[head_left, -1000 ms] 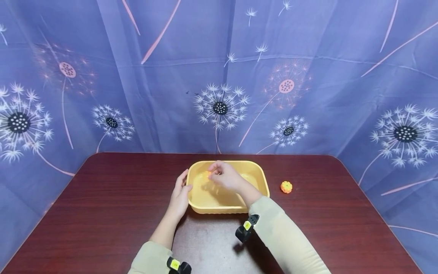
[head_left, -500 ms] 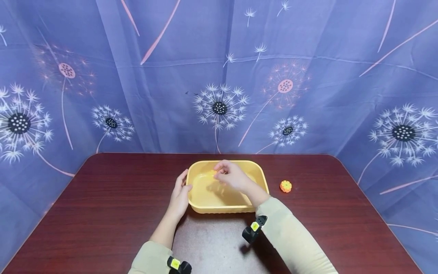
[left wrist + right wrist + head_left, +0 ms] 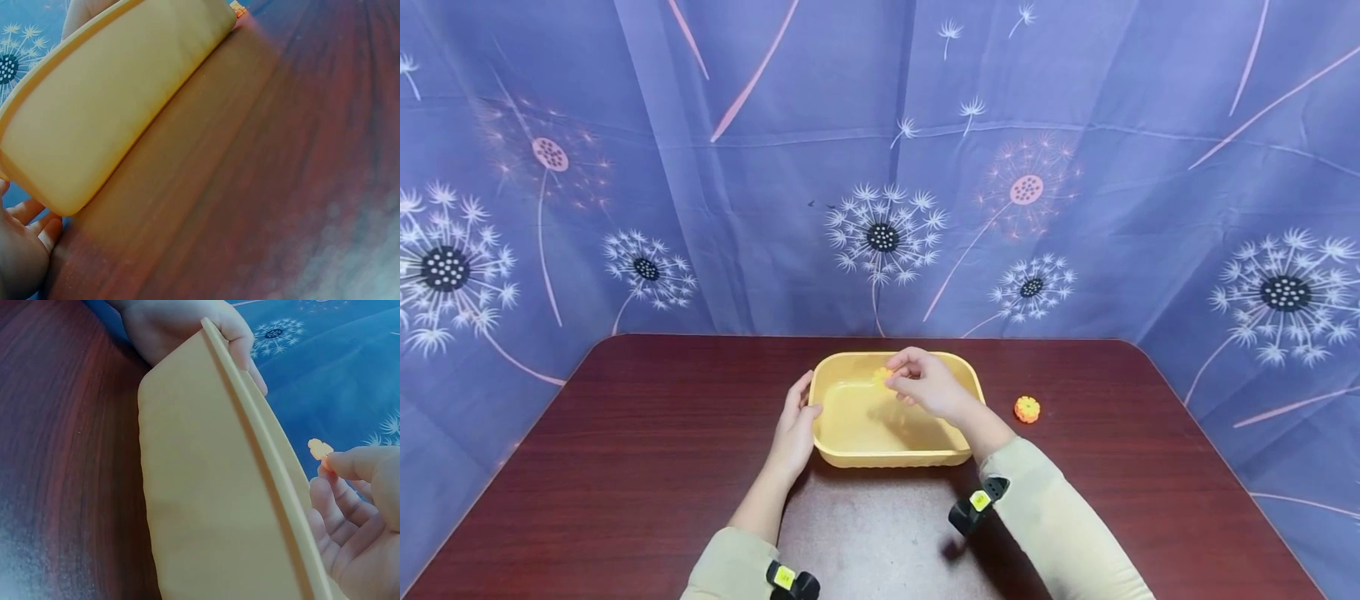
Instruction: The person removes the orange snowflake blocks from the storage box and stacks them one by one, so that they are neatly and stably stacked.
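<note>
My left hand grips the left end of a yellow rectangular tub, its thumb over the rim. In the left wrist view, its fingertips touch the tub's lower corner. Above the tub, my right hand pinches a small yellow-orange flower-shaped piece between thumb and index finger. The other right fingers curl loosely below it, near the tub's rim. To the tub's right, an orange and yellow flower-shaped object lies on the table.
The dark red wooden table reaches back to a blue curtain printed with dandelions. The tub's walls stand up around its hollow, and its visible floor is bare. A black wrist camera hangs by the right sleeve.
My right hand has moved to the right over the tub, carrying the pinched flower-shaped piece. The left hand, the tub and the object on the table stay where they were.
</note>
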The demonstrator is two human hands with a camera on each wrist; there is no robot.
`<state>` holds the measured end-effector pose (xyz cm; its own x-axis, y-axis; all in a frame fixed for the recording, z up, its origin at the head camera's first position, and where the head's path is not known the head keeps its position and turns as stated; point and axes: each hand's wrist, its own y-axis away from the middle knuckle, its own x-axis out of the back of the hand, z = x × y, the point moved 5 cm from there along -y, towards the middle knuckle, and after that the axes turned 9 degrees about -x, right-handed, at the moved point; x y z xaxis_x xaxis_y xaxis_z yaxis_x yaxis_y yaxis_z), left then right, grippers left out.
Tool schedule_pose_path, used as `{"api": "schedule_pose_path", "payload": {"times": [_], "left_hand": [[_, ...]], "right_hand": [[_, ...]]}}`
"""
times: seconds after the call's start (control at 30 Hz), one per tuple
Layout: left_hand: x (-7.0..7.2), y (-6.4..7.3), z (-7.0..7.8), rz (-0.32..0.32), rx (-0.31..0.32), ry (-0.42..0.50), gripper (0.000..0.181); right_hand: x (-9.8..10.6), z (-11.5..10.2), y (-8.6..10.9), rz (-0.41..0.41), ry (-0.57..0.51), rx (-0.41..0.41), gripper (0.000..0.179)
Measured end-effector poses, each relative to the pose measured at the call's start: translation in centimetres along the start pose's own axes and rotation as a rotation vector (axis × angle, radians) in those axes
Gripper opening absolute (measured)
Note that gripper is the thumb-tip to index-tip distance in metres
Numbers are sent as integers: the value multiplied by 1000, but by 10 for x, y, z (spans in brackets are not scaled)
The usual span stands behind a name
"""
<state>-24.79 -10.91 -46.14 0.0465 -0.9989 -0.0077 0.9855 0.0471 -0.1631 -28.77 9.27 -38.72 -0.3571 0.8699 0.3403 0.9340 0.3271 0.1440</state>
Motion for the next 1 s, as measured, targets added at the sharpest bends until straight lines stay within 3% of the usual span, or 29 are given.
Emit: {"api": "schedule_pose_path", "payload": {"times": [0.33, 1.0], "left_hand": [[0, 5, 2, -26, 9, -17, 56], [0, 1, 1, -16, -19, -9, 57]], "right_hand": [[13, 7, 9, 39, -24, -11, 25], [50, 16, 19, 149, -83, 39, 26]]}}
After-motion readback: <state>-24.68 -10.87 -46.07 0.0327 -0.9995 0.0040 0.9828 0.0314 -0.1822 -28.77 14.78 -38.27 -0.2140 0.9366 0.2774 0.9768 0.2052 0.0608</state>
